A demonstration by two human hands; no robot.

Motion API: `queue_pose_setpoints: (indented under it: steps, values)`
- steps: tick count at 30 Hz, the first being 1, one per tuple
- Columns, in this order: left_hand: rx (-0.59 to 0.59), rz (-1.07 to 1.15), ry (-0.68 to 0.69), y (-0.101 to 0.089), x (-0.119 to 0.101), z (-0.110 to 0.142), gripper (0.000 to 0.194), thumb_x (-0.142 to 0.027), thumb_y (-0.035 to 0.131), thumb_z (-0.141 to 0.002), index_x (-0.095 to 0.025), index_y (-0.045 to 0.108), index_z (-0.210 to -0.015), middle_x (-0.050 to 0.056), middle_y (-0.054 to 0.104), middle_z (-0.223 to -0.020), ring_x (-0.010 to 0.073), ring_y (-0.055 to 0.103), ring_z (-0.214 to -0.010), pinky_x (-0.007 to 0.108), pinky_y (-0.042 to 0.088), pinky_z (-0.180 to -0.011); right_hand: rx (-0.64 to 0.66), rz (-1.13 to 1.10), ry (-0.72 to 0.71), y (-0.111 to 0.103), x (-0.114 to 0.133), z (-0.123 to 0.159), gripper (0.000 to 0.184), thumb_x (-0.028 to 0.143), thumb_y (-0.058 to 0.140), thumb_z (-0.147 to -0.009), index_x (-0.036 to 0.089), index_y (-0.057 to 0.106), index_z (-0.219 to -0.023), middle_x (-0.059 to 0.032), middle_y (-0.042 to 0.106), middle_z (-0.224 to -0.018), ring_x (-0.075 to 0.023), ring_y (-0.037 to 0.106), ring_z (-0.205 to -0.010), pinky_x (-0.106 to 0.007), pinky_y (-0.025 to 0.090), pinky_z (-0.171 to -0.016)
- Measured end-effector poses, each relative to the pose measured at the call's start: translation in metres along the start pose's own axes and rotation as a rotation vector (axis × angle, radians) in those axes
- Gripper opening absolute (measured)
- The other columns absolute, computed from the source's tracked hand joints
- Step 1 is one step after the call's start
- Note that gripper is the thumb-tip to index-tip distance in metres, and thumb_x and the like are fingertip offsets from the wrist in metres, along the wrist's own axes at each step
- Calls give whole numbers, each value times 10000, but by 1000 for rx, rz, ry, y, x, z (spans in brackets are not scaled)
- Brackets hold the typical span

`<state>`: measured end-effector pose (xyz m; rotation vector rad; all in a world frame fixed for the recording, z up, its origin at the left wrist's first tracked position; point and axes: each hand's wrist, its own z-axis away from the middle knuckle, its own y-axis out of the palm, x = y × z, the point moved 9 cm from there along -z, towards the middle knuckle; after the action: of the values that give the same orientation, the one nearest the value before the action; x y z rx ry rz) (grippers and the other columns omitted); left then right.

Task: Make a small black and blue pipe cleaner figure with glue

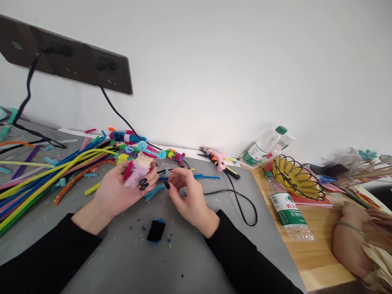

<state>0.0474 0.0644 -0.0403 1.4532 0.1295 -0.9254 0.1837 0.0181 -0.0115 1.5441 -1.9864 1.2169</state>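
Note:
My left hand (118, 188) holds a small pipe-cleaner figure (139, 164) with a cream body, pink skirt and light blue loop on top. My right hand (186, 196) sits just to its right, fingers pinched on a thin black pipe cleaner (163, 170) that runs toward the figure. Both sleeves are black. A black fuzzy piece with blue edges (156, 230) lies on the grey mat (128, 261) below my hands.
A heap of coloured pipe cleaners (45, 171) covers the left. A pink glue gun (221, 160) with black cable lies behind. Plastic bottles (286, 208), a yellow-black wire basket (294, 176) and another person's hands (358, 237) are at the right.

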Motion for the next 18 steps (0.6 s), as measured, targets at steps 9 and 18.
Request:
queue_pose_setpoints:
  steps: [9,18]
  values:
    - [-1,-119,50,-5,-2,-3,215,-253,600,-1006,-194,689,-819,54,676,-754,184,629,-663,282,573,-597,3,-11,12,1,-2,0,234,242,532,-1070,266,512,-1302,-51,725,-1045,-160,686,-780,-282,572,-673]
    - [-109,-454,140,-18,4,-7,440,-456,1018,-665,-252,756,-954,34,747,-931,229,710,-838,317,620,-692,49,-41,114,1,-8,0,298,304,556,-1060,236,529,-1349,-65,729,-1042,-174,679,-789,-289,561,-660]
